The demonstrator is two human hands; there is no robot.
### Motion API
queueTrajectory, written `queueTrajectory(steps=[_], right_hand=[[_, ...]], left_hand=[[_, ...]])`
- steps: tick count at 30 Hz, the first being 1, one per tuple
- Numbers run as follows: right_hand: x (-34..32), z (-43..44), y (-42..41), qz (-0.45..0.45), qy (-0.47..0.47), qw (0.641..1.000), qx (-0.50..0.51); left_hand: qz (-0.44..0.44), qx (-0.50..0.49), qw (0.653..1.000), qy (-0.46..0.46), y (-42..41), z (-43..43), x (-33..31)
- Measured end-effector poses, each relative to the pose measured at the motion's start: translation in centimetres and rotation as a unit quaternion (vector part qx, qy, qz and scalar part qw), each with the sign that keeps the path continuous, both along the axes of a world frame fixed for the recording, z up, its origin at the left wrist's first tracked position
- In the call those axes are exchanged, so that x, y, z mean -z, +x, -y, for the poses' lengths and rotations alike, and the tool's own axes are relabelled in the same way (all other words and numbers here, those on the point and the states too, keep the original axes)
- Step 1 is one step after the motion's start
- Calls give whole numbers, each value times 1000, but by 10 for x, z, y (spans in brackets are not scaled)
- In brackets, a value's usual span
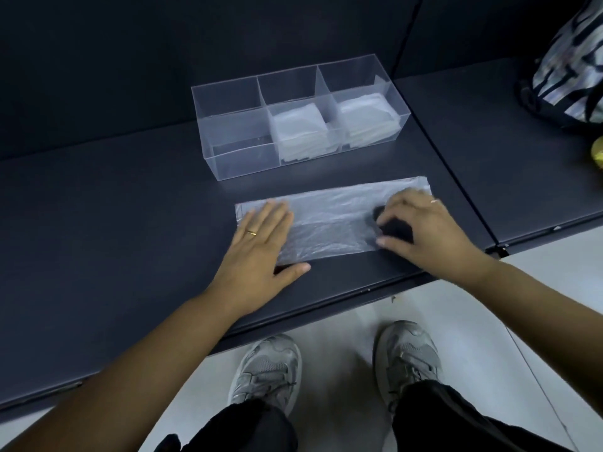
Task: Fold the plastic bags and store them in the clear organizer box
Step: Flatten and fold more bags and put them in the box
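Feet in grey trainers (267,370) and dark trousers stand on a pale floor (342,324), seen from above at the bottom of the view. Just beyond them runs the front edge of a dark counter (114,223).

Two bare forearms reach up onto it. The left hand (261,243) lies flat, palm down, on the left end of a clear plastic bag (332,220). Its fingers are straight and close together, the thumb is spread out over the counter, and there is a gold ring on one finger. The right hand (424,230) is arched over the bag's right end. Its fingers are curled, with the tips and thumb touching the film and a gap between thumb and forefinger. Whether they pinch the film cannot be told.

The bag is spread as a long, flat, wrinkled strip, running left to right near the counter's front edge.

Just behind it stands the clear organizer box (235,158), apart from the bag, with three compartments side by side. The middle one holds a stack of folded bags (298,132), and the right one holds another stack (365,115).

At the far right, on a neighbouring counter section, sits a patterned black-and-white backpack (571,70).
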State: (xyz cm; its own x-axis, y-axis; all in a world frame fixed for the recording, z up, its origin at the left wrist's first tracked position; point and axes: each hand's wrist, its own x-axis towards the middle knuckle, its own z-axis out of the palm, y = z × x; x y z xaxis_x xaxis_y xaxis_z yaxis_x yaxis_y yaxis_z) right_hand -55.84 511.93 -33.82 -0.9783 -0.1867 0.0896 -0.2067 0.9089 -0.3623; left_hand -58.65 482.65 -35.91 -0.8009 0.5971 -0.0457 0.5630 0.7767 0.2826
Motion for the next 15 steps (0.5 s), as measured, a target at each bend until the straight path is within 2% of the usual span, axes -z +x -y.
queueTrajectory(steps=[3,8,12,14,15], right_hand=[[1,4,13,51,-5,999,-13],[5,15,7,44,-20,999,-11],[-8,9,4,145,-111,983,23],[-18,5,5,175,-115,978,26],[-23,3,6,158,-91,983,28]], left_hand=[[22,46,998,31,9,-14,0],[28,42,998,21,11,-24,6],[6,17,999,46,9,-28,4],[-23,23,997,63,10,-31,-1],[-39,26,996,78,10,-33,-2]])
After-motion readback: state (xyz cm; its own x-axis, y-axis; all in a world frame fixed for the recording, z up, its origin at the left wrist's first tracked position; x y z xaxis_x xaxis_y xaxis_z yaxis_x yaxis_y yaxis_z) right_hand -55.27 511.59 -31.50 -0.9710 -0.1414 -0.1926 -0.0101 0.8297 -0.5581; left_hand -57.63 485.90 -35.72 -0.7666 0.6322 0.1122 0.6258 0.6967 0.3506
